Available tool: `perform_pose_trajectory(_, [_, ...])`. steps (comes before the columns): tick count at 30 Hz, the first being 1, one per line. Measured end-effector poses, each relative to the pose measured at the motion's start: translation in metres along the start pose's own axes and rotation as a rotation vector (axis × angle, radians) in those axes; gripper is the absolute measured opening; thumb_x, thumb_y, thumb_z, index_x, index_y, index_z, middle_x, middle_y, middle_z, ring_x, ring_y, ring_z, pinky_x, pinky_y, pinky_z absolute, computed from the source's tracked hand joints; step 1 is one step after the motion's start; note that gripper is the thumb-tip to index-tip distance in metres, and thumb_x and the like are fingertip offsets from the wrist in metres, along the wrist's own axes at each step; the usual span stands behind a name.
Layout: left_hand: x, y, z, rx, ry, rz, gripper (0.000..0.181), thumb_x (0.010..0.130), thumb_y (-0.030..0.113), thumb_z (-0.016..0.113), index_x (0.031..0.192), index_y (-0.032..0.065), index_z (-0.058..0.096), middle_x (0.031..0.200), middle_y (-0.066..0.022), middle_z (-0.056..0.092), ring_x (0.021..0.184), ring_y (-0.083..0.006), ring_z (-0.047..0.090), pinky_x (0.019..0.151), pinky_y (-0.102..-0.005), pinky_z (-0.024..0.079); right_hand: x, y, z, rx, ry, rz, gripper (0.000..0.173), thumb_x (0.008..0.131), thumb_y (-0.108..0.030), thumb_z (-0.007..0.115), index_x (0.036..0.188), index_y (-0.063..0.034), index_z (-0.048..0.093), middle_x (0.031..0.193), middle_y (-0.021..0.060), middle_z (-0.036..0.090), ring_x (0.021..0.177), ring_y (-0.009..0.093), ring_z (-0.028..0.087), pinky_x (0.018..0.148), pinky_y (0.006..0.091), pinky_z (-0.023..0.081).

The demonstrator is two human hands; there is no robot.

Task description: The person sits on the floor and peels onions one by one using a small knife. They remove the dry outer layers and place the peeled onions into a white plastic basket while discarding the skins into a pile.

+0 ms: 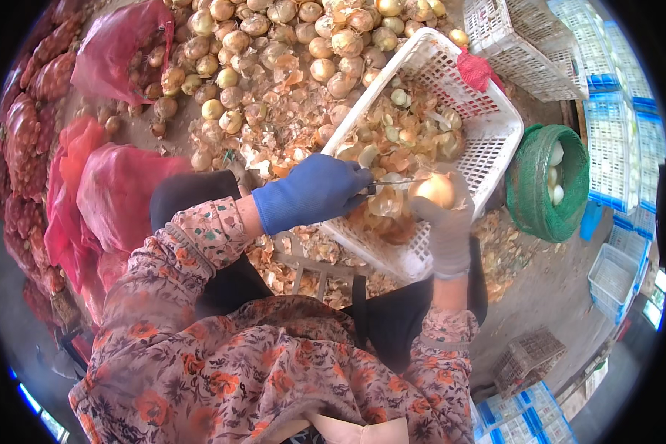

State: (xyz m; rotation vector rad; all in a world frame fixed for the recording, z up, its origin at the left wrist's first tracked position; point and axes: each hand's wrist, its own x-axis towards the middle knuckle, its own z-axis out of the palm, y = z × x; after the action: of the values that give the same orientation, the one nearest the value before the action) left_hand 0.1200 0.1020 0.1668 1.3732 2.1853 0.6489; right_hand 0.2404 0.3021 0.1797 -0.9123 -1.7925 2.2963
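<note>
My left hand (317, 187), in a blue knit glove, grips a small knife (391, 183) by its handle. The thin blade points right and reaches the top of a yellow-brown onion (436, 190). That onion sits in my right hand (448, 233), which wears a pale grey glove and is slightly blurred. Both hands are above a white plastic crate (491, 136) that leans at a slant before my knees. Inside it lie loose onion skins (391, 219) and cut onion ends (400, 98). A red cloth or net (477, 69) hangs over its far rim.
Beyond the crate lies a heap of unpeeled onions (333, 41), with skins scattered over the floor. At right stands a green mesh container (549, 183) holding white peeled onions (556, 194). White-and-blue crates (613, 150) are stacked farther right. Pink mesh sacks (127, 194) lie at left.
</note>
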Motion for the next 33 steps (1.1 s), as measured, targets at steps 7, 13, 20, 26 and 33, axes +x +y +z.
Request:
perform_pose_trajectory(7, [0.008, -0.009, -0.004, 0.123, -0.019, 0.066, 0.021, 0.086, 0.026, 0.063, 0.100, 0.0112, 0.058, 0.088, -0.0069, 0.060, 0.064, -0.0296, 0.063, 0.055, -0.0424, 0.050, 0.002, 0.012, -0.007, 0.002, -0.007, -0.014, 0.051, 0.071, -0.016, 0.073, 0.116, -0.0025, 0.053, 0.100, 0.0100, 0.060, 0.081, 0.020, 0.063, 0.056, 0.0263, 0.052])
perform_pose_trajectory(13, [0.004, -0.015, 0.004, 0.147, 0.111, 0.176, 0.018, 0.086, 0.023, 0.063, 0.098, 0.0105, 0.057, 0.083, -0.0087, 0.061, 0.065, -0.0305, 0.063, 0.054, -0.0430, 0.050, -0.012, 0.004, -0.008, 0.601, -0.188, 0.266, 0.061, 0.068, -0.021, 0.077, 0.122, -0.0089, 0.051, 0.105, 0.0116, 0.060, 0.085, 0.025, 0.066, 0.055, 0.0266, 0.053])
perform_pose_trajectory(20, [-0.004, -0.023, -0.001, -0.770, -0.331, -0.138, 0.028, 0.094, 0.029, 0.058, 0.099, 0.0047, 0.071, 0.065, -0.0029, 0.058, 0.060, -0.0094, 0.054, 0.055, -0.0280, 0.044, -0.016, 0.011, -0.007, 0.525, -0.229, 0.204, 0.062, 0.064, -0.017, 0.077, 0.120, -0.0110, 0.052, 0.113, 0.0134, 0.059, 0.098, 0.028, 0.063, 0.074, 0.0364, 0.057])
perform_pose_trajectory(26, [-0.013, -0.047, -0.050, -0.686, -0.417, -0.211, 0.028, 0.092, 0.028, 0.062, 0.101, 0.0027, 0.069, 0.066, 0.0032, 0.056, 0.058, -0.0046, 0.051, 0.051, -0.0234, 0.042, -0.013, 0.019, 0.002, 0.465, -0.150, 0.337, 0.052, 0.070, -0.016, 0.073, 0.115, -0.0049, 0.049, 0.112, 0.0123, 0.060, 0.098, 0.024, 0.063, 0.082, 0.0330, 0.055])
perform_pose_trajectory(33, [0.005, -0.008, 0.002, -0.675, -0.026, -0.045, 0.039, 0.090, 0.026, 0.067, 0.119, 0.0015, 0.058, 0.083, -0.0158, 0.062, 0.074, -0.0194, 0.057, 0.070, -0.0352, 0.048, -0.018, 0.024, 0.029, 0.425, -0.193, 0.261, 0.051, 0.071, -0.009, 0.076, 0.114, -0.0040, 0.051, 0.105, 0.0076, 0.061, 0.096, 0.018, 0.062, 0.082, 0.0288, 0.054])
